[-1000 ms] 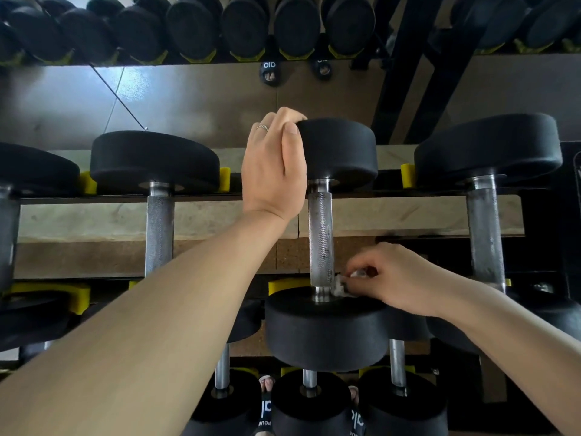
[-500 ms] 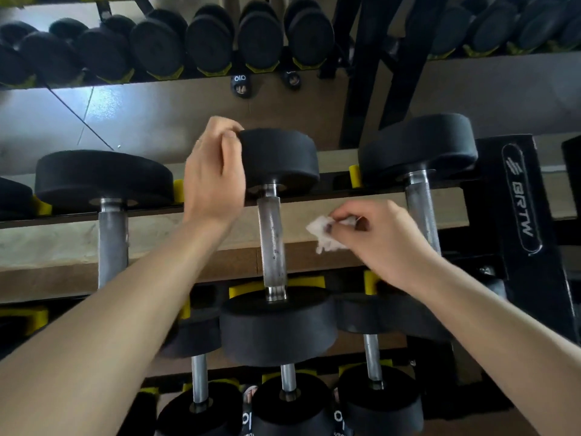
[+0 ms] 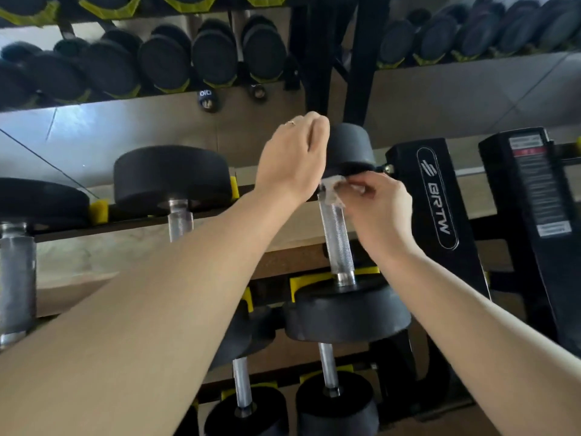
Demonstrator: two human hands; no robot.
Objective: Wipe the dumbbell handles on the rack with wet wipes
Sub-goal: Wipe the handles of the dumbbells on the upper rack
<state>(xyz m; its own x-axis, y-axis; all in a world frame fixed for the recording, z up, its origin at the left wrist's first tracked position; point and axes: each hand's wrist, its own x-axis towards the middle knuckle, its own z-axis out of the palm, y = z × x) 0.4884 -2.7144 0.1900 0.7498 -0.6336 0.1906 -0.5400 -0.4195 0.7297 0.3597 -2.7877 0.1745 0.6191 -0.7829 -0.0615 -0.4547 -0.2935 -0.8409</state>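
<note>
A person moves along a gym rack [image 3: 435,196], the wet wipe [image 3: 333,191] now pressed against the far end of a new dumbbell handle [image 3: 335,237], the last one before the rack's upright post. A second earlier the wipe sat at the near end of the neighbouring handle; half a second ago it was lifted clear and carried toward 3 o'clock. The right hand [image 3: 379,204] pinches the crumpled wipe between thumb and fingertips, touching the knurled steel just below the far weight head [image 3: 350,146] at 12 o'clock of the handle. The left hand [image 3: 290,162] has shifted too, its fingers curled over the left side of that far head, apparently steadying the dumbbell. The near head [image 3: 347,313] rests in its yellow cradle at 6 o'clock. The previous handle [image 3: 179,220], at 9 o'clock, looks finished; the stroke on this one appears only to be starting, with its whole length toward the near head not yet wiped.
</note>
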